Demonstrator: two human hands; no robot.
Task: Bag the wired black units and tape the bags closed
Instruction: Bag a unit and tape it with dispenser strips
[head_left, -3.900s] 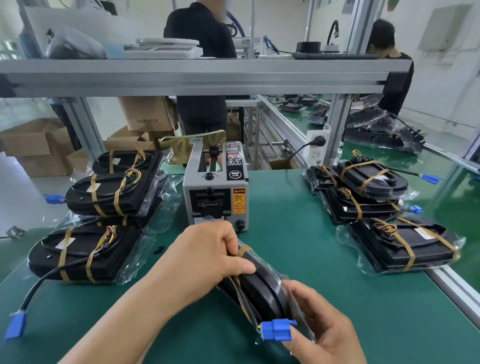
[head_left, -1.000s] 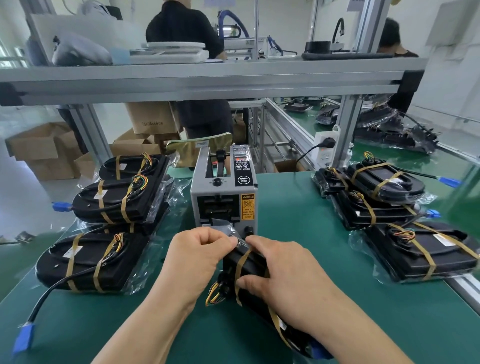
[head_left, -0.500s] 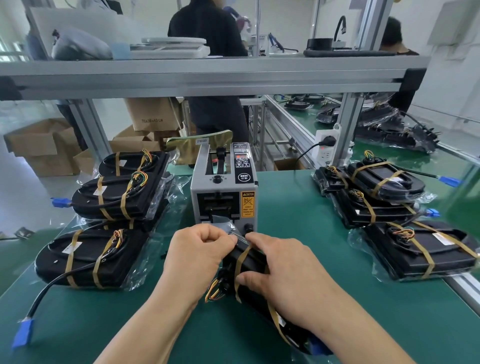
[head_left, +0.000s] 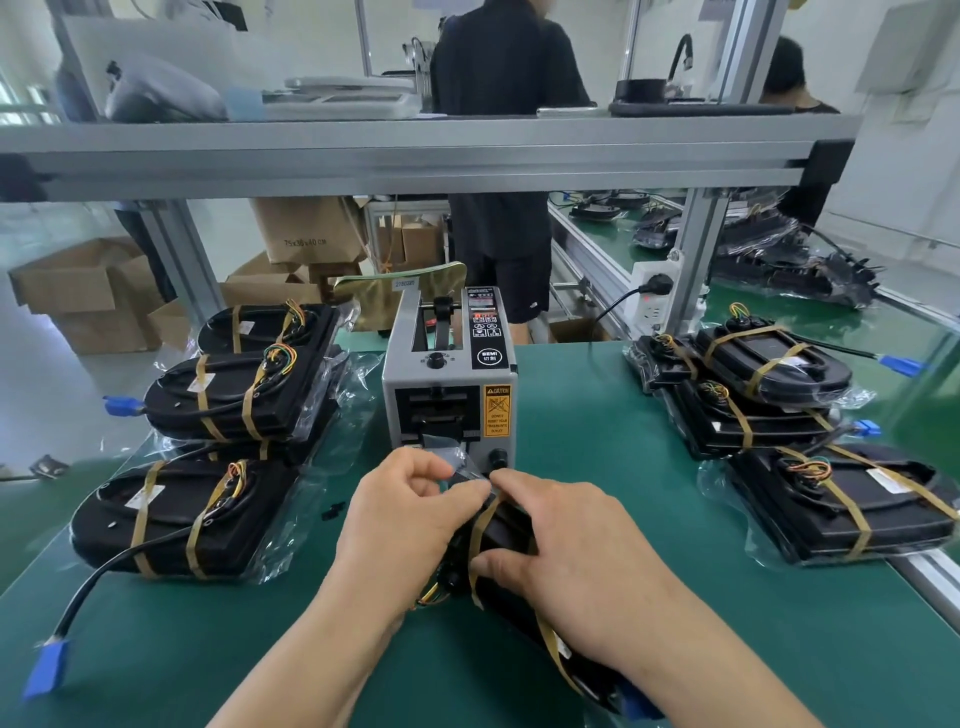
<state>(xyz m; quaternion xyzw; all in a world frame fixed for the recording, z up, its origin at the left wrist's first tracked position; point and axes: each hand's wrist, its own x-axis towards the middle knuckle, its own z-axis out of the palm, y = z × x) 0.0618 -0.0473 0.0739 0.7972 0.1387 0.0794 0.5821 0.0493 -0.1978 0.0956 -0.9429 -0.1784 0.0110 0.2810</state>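
Wired black unit (head_left: 506, 535), in its clear bag and banded with yellowish straps, lies on the green mat (head_left: 649, 467) right in front of the tape dispenser (head_left: 449, 384), between the two hands.

At far left a blue connector (head_left: 47, 670) ends a black cable that runs from the nearest of the bagged units stacked on the left (head_left: 208, 395). Behind them a cardboard box (head_left: 306, 234) is printed "75x38x40 CM". The dispenser carries a round "BEMI" label and a yellow "CAUTION" sticker whose smaller lines are too blurred to read.

The left hand (head_left: 400, 514) pinches a grey tape strip (head_left: 449, 460) at the dispenser's outlet between thumb and fingers. The right hand (head_left: 566, 551) holds the unit, with its forefinger laid along the top edge and its thumb against the side. Further right is another pile of bagged units (head_left: 753, 374).

Some four seconds before, the unit stood on edge nearer the person, its blue plug facing the camera, and neither hand had tape. Half a second ago the left fist was curled tighter.
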